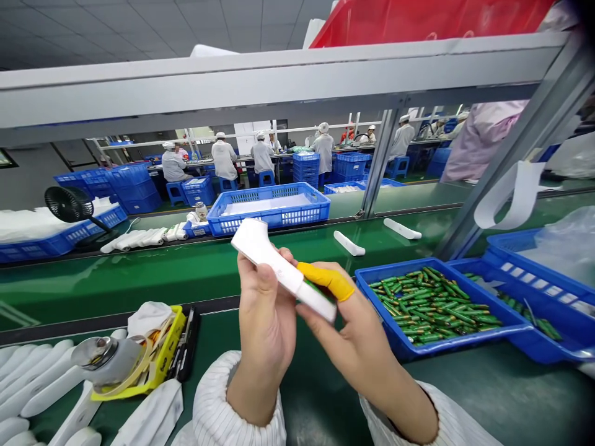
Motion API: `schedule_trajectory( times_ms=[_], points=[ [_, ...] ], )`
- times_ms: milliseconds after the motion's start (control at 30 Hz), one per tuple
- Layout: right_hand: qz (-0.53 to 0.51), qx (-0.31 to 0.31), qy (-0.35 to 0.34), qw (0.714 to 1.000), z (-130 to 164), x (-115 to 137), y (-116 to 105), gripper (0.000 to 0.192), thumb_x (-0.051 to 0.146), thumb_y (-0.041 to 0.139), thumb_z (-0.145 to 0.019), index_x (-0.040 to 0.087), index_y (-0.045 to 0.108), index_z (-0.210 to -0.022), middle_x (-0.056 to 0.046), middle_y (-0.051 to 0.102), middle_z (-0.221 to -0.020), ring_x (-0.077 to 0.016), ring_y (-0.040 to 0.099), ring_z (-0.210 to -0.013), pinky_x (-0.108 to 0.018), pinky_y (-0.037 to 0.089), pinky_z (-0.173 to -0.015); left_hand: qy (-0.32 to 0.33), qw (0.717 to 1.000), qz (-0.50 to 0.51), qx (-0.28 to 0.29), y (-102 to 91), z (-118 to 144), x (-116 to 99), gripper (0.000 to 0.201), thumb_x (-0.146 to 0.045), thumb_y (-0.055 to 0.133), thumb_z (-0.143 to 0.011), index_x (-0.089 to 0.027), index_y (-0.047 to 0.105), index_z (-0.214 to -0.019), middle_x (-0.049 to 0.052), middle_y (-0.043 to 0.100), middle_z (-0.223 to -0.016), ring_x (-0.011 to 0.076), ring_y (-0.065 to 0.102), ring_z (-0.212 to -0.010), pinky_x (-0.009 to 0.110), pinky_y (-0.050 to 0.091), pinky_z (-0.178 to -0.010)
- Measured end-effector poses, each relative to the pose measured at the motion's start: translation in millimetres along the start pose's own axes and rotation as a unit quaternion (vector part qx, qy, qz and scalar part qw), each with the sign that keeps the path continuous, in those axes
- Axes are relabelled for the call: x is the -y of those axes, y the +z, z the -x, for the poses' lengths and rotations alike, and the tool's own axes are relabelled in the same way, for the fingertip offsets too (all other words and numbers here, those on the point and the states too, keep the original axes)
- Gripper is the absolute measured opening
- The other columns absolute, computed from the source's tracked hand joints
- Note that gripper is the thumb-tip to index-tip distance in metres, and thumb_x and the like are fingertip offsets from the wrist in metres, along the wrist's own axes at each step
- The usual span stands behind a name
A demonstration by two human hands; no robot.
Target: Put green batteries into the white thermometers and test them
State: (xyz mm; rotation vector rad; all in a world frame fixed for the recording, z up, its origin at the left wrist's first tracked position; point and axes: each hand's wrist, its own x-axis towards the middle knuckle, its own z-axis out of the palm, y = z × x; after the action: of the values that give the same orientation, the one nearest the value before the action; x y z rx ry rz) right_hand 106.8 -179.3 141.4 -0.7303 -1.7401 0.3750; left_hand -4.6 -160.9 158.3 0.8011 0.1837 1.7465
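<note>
In the middle of the head view, a white handheld plastic device point(281, 266) is held up at a slant, its wide end at the upper left. My left hand point(264, 310) is closed round its wider part, with the thumb on top. On its lower right end, my right hand point(346, 328) grips between thumb and fingers; a yellow finger cot point(328, 280) covers one finger. A strip of green shows along the device beside that finger; what it belongs to is partly hidden. Right of my hands, a blue tray point(404, 353) holds many green batteries point(432, 303).
Two white pieces point(349, 243) lie on the green conveyor point(139, 272). A yellow box point(167, 359) with a metal-topped bottle point(111, 359) stands at left, near several white devices point(41, 371). Behind are a blue crate point(274, 217), a black fan point(69, 204) and a metal post point(379, 161).
</note>
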Motion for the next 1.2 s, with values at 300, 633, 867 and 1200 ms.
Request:
schedule_trajectory(
  times_ms=[300,633,867,1200],
  points=[
    [-0.153,-0.029,0.135,0.978,-4,1,-11,0.022,0.037,0.065,-0.09,0.022,0.065,-0.107,-0.003,0.069,-0.091,-0.0159,0.065,-0.075,-0.025,0.055,-0.067,-0.033,0.984,-0.098,0.142,-2.0,-6,-8,0.033,-0.033,0.068,-0.085,-0.022,0.062,-0.116,0.008,0.068,-0.103,0.0245,0.067,-0.099,0.03,0.058,-0.073],
    [-0.265,0.093,0.215,0.935,-11,0,-11,0.037,0.048,0.061,-0.091,0.013,0.057,-0.103,-0.005,0.067,-0.073,-0.0105,0.057,-0.051,-0.02,0.039,-0.045,-0.079,0.973,-0.124,0.178,-21.2,-24,-11,0.044,-0.05,0.081,-0.068,-0.019,0.07,-0.098,0.009,0.07,-0.093,0.0186,0.065,-0.068,0.021,0.048,-0.042],
    [-0.076,0.203,0.194,0.957,-11,-11,-15,0.043,0.055,0.056,-0.091,0.013,0.061,-0.096,-0.005,0.065,-0.079,-0.015,0.061,-0.068,-0.023,0.041,-0.056,-0.048,0.984,-0.121,0.124,-35.2,-44,-1,0.049,-0.052,0.085,-0.061,-0.015,0.07,-0.089,0.007,0.067,-0.084,0.019,0.066,-0.082,0.03,0.057,-0.085],
    [0.378,0.194,0.464,0.777,-8,-88,-136,0.023,0.017,0.059,-0.089,0.01,0.066,-0.109,-0.016,0.067,-0.107,-0.0268,0.065,-0.095,-0.032,0.046,-0.078,-0.167,0.869,-0.453,-0.103,-154.4,-110,63,0.03,-0.03,0.05,-0.084,-0.008,0.061,-0.101,0.007,0.059,-0.067,0.0193,0.061,-0.059,0.029,0.05,-0.058]
  ],
)
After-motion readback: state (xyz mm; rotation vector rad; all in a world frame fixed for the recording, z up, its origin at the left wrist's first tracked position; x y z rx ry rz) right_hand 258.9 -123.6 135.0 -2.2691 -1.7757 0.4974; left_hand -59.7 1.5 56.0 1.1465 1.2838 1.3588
